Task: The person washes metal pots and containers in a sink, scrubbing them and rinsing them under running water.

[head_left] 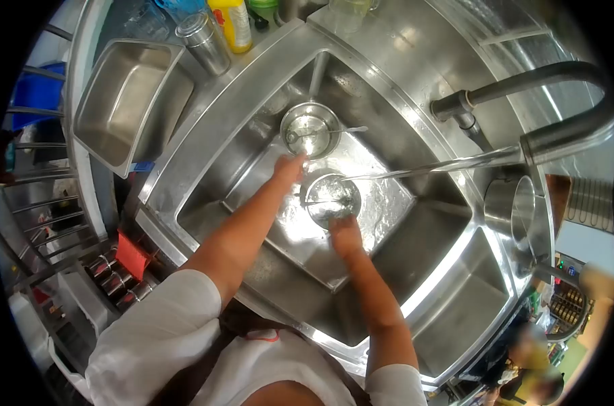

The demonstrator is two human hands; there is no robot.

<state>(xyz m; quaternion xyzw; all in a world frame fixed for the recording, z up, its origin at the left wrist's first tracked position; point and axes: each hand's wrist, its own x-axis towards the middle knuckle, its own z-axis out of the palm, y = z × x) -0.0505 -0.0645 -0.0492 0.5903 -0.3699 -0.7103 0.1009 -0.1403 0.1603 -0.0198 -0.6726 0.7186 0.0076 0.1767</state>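
Two round steel pots stand in a shallow steel tray (259, 237) inside the sink. The far pot (311, 106) holds clear water and a utensil with a thin handle (354, 129) lying over its rim. My left hand (290, 169) is closed at the near edge of that pot; its fingertips are partly hidden. The nearer pot (311, 215) takes a stream of water (422, 168) from the faucet (557, 139). My right hand (345, 233) grips the near rim of this pot, fingers curled over the edge. Water spreads, shining, over the tray.
A deep steel pan (131, 101) rests left of the sink, with a steel canister (203, 44) and a yellow bottle (232, 24) behind it. An upright steel container (510, 210) stands at the right. Another basin (456, 311) adjoins the sink. A person (530, 379) appears at lower right.
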